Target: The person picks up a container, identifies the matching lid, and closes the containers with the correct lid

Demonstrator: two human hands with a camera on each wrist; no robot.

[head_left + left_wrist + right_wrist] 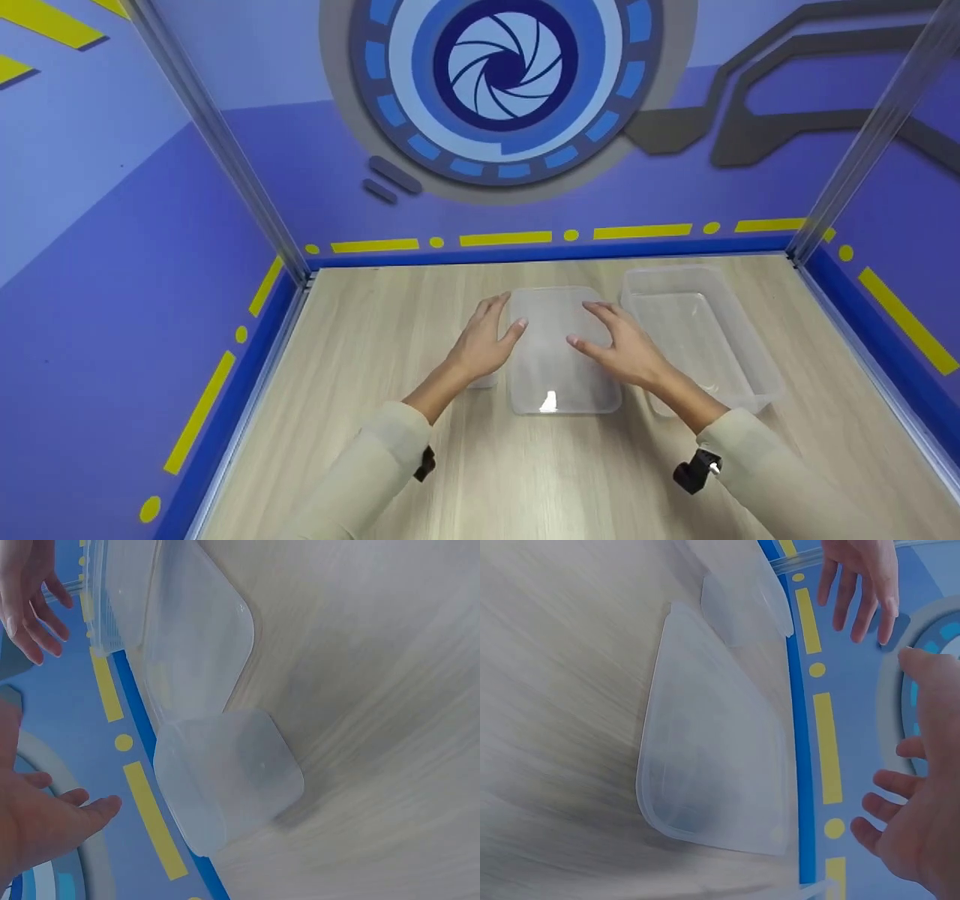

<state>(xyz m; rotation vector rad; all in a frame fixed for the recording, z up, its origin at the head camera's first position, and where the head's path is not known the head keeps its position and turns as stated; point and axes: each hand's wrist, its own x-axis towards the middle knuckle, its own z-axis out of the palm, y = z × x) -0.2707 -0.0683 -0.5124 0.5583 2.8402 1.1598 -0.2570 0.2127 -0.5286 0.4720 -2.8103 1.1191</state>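
Observation:
A flat, translucent rectangular lid (564,360) lies on the wooden table between the two hands. My left hand (481,346) hovers by its left edge, fingers spread and holding nothing. Partly hidden below that hand in the head view is a small translucent container (484,382); the left wrist view shows the small container (240,772) more fully, beside the lid (199,634). Above the lid's right side is my right hand (628,351), thumb and fingers apart, with nothing in it. The right wrist view shows a gap between the right hand (922,817) and the lid (712,757).
A larger clear plastic box (750,349) without a lid stands right of the flat lid, partly behind the right forearm. Printed blue-purple panels (495,217) wall the table at the back and both sides. Metal posts (247,172) stand at the back corners.

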